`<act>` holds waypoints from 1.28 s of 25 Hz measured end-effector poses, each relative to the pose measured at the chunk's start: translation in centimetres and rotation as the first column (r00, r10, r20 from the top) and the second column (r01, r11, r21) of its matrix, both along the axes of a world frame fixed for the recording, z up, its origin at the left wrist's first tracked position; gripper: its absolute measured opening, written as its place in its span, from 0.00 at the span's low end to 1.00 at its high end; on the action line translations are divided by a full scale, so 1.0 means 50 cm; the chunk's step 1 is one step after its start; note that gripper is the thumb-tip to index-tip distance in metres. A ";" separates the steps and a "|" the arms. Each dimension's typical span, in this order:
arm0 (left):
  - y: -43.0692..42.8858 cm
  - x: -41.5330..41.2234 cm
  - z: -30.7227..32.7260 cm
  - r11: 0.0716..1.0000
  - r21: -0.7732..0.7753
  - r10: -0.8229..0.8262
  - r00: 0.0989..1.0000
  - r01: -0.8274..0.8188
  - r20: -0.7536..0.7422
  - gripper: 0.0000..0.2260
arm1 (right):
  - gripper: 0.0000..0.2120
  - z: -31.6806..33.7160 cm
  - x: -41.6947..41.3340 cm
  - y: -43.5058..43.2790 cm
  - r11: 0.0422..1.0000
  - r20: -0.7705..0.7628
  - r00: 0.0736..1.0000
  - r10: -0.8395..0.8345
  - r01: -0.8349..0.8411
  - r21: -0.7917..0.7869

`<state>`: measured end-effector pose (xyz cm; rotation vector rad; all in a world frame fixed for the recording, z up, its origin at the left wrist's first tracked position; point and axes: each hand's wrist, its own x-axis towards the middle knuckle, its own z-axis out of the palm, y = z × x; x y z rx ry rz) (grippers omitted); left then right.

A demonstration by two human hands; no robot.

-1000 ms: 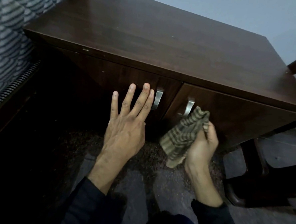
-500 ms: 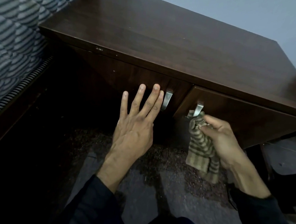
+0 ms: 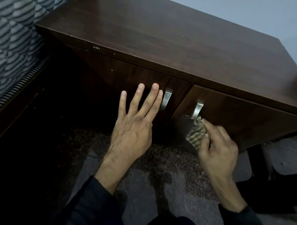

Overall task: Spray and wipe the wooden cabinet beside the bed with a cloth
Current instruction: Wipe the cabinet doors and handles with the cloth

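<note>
The dark wooden cabinet (image 3: pixel 166 37) fills the upper half of the head view, with two front doors and a metal handle on each. My left hand (image 3: pixel 134 127) lies flat with fingers spread against the left door, just left of its handle (image 3: pixel 166 99). My right hand (image 3: pixel 216 149) grips a bunched green-and-tan striped cloth (image 3: pixel 196 134) and presses it on the right door just below that door's handle (image 3: pixel 197 109). The right door stands slightly ajar. No spray bottle is in view.
A bed with a striped grey cover (image 3: pixel 15 26) stands at the left, touching the cabinet's side. A dark chair or stool base (image 3: pixel 269 165) sits on the floor at the right. The speckled floor (image 3: pixel 148 182) lies under my arms. A pale wall is behind.
My right hand has turned over and moved down onto the right door, pressing the cloth flat beneath the handle. My left hand has stayed on the left door.
</note>
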<state>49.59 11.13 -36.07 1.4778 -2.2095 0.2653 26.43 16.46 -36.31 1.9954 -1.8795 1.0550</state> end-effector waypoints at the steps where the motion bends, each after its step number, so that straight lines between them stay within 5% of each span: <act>1: 0.000 0.001 0.001 1.000 -0.003 0.003 1.000 -0.003 0.001 0.42 | 0.18 -0.001 0.002 0.018 0.992 -0.017 0.997 -0.070 0.068 -0.106; 4: -0.001 -0.002 0.004 1.000 0.009 0.010 1.000 -0.010 0.013 0.43 | 0.18 0.024 0.032 0.010 0.943 -0.169 0.984 -0.046 -0.013 -0.332; 12: 0.001 0.001 0.004 1.000 0.000 0.008 1.000 -0.008 0.015 0.43 | 0.17 -0.011 0.087 -0.036 0.994 -0.499 0.861 -0.101 0.105 -0.020; 15: 0.004 0.004 0.004 1.000 -0.007 0.009 1.000 -0.009 0.020 0.43 | 0.25 -0.035 0.094 -0.026 0.988 -0.447 0.887 -0.114 0.150 0.045; 21: 0.001 0.000 0.002 1.000 0.006 -0.008 1.000 0.008 0.000 0.43 | 0.22 -0.070 0.112 -0.048 0.975 -0.291 0.932 -0.216 0.220 -0.020; 25: 0.001 0.007 0.004 1.000 0.016 -0.004 1.000 0.004 0.006 0.42 | 0.27 -0.174 0.088 0.000 0.928 -0.323 0.930 -0.176 0.266 0.261; 27: 0.003 0.006 0.006 1.000 0.015 -0.008 1.000 0.007 0.009 0.42 | 0.27 -0.166 0.046 0.034 0.866 -0.119 0.941 -0.316 0.337 0.369; 29: 0.001 -0.006 0.006 1.000 0.027 -0.010 1.000 0.010 0.018 0.43 | 0.22 -0.131 0.011 0.033 0.944 0.131 0.937 -0.325 0.313 0.101; 32: 0.005 -0.015 0.006 0.999 0.043 0.004 1.000 -0.005 0.011 0.44 | 0.20 -0.025 0.034 -0.036 0.945 0.104 0.988 -0.111 0.137 -0.296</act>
